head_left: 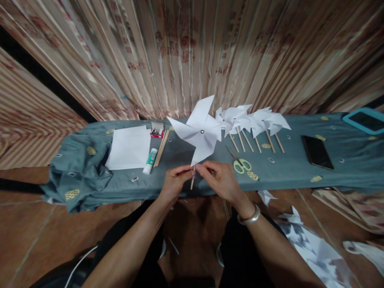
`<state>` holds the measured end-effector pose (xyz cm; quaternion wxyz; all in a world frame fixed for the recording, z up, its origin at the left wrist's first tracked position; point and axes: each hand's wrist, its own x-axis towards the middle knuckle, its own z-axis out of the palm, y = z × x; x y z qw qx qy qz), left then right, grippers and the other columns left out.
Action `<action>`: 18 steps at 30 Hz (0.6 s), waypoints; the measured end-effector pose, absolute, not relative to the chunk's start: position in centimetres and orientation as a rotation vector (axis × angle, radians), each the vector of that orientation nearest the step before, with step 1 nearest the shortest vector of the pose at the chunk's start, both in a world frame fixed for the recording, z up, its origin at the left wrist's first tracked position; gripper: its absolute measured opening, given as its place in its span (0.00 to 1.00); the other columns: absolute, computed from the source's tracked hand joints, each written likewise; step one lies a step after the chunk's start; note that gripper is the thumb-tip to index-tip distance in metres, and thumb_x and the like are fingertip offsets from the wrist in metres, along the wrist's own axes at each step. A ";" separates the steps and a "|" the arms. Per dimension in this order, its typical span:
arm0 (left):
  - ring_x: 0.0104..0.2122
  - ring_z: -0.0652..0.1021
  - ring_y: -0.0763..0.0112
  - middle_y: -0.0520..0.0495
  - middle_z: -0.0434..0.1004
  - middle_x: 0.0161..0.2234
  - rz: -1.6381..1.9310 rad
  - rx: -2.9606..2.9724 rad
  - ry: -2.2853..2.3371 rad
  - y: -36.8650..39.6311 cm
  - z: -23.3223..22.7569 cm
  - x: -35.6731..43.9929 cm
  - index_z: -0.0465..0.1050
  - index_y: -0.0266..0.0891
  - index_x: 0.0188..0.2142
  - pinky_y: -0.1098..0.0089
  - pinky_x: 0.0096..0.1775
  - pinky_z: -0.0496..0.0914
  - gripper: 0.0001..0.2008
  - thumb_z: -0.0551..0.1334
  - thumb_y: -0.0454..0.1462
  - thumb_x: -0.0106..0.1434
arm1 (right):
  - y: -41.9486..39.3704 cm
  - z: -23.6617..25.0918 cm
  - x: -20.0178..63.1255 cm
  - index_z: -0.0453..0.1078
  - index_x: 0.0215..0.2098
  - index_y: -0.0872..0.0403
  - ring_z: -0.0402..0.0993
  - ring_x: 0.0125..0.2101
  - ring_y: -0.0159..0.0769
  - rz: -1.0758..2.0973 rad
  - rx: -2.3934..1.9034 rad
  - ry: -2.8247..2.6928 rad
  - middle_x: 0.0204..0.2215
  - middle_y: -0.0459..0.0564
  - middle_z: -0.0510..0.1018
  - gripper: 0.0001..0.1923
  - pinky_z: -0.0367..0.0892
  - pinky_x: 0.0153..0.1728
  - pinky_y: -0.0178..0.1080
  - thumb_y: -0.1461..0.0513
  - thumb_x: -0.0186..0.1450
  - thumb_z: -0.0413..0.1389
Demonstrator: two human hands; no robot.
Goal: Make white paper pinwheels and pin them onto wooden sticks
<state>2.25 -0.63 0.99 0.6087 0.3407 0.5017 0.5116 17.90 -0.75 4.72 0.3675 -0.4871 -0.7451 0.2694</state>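
Observation:
A white paper pinwheel (pixel 207 130) with a silver pin at its centre stands upright on a thin wooden stick (pixel 192 183). The fingertips of my left hand (pixel 176 180) and my right hand (pixel 220 178) are closed around this stick, just below the paper blades. Right of it, several other paper pinwheels (pixel 264 118) lie in a row with their sticks toward me. Scissors (pixel 241 165) with pale green handles rest on the cloth near my right hand. Left of my hands are a glue stick (pixel 150 161) and several loose wooden sticks (pixel 162 148).
White paper sheets (pixel 129 148) and a small red box of pins (pixel 157 131) lie at the left of the cloth-covered table (pixel 285 176). Farther right are a black phone (pixel 317 152) and a blue-framed tablet (pixel 366 121). Paper pieces (pixel 318 252) fill a bag on the floor.

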 end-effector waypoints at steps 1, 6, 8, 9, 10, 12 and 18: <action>0.32 0.79 0.67 0.48 0.84 0.29 1.179 0.789 1.162 -0.7 1.0 2.3 0.83 0.40 0.29 0.66 0.43 0.71 0.15 0.76 0.41 0.39 | -0.8 5.0 18.1 0.76 0.28 0.51 0.70 0.24 0.32 0.650 -1.248 -1.914 0.21 0.44 0.76 0.18 0.61 0.27 0.35 0.52 0.69 0.51; 0.28 0.77 0.71 0.49 0.83 0.26 1.143 0.767 1.211 -0.7 0.9 2.2 0.83 0.41 0.27 0.70 0.37 0.70 0.13 0.76 0.39 0.38 | 0.3 4.6 20.6 0.76 0.31 0.50 0.73 0.27 0.35 0.371 -1.327 -1.582 0.26 0.46 0.79 0.15 0.67 0.32 0.38 0.51 0.67 0.53; 0.28 0.78 0.70 0.49 0.83 0.27 1.123 0.768 1.208 -0.8 0.9 2.3 0.83 0.41 0.27 0.69 0.39 0.71 0.14 0.76 0.39 0.38 | 1.3 3.8 22.0 0.76 0.42 0.50 0.76 0.34 0.39 0.321 -1.362 -1.457 0.35 0.50 0.82 0.14 0.70 0.40 0.42 0.52 0.67 0.54; 0.29 0.78 0.70 0.49 0.83 0.27 1.114 0.768 1.207 -0.8 0.9 2.3 0.83 0.41 0.27 0.69 0.39 0.71 0.14 0.76 0.39 0.38 | 1.8 3.4 22.5 0.74 0.47 0.50 0.77 0.39 0.41 0.335 -1.350 -1.428 0.42 0.52 0.81 0.16 0.70 0.44 0.45 0.52 0.66 0.55; 0.29 0.78 0.69 0.49 0.83 0.27 1.104 0.769 1.208 -0.8 0.9 2.3 0.83 0.41 0.27 0.68 0.40 0.71 0.14 0.76 0.39 0.37 | 2.2 2.9 23.0 0.72 0.52 0.50 0.76 0.44 0.43 0.380 -1.326 -1.412 0.47 0.54 0.79 0.19 0.70 0.48 0.48 0.52 0.66 0.55; 0.29 0.78 0.69 0.48 0.83 0.27 1.089 0.767 1.209 -0.9 1.0 2.4 0.83 0.40 0.27 0.68 0.40 0.71 0.15 0.76 0.40 0.37 | 2.9 2.1 23.4 0.67 0.58 0.48 0.72 0.53 0.45 0.516 -1.251 -1.392 0.55 0.55 0.75 0.24 0.67 0.54 0.51 0.51 0.66 0.55; 0.29 0.78 0.72 0.50 0.83 0.27 1.088 0.762 1.200 -0.8 0.9 2.5 0.83 0.41 0.27 0.71 0.39 0.70 0.15 0.76 0.40 0.37 | 3.1 1.6 22.4 0.69 0.56 0.49 0.72 0.55 0.44 0.835 -1.069 -1.285 0.54 0.55 0.76 0.25 0.63 0.60 0.52 0.49 0.63 0.59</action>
